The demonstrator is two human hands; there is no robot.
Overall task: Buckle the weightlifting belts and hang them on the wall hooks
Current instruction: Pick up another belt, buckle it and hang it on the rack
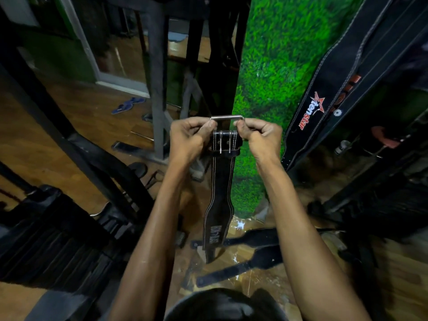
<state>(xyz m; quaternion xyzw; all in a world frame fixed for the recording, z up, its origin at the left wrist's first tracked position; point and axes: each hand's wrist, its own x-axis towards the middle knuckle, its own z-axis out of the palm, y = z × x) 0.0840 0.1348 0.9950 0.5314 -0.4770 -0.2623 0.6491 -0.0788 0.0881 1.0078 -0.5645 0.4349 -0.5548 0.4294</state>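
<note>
Two more black belts (252, 262) lie on the wooden floor by the person's feet. Above them the left hand (187, 137) and right hand (261, 137) pinch the two ends of a steel buckle (227, 118), its black leather belt (220, 188) dangling straight down. Beyond, another belt (328, 89) hangs against the artificial-grass wall (278, 54)

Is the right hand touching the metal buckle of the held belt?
Touching. The head view shows the right hand pinching one end of the buckle; the left hand pinches the other.
</note>
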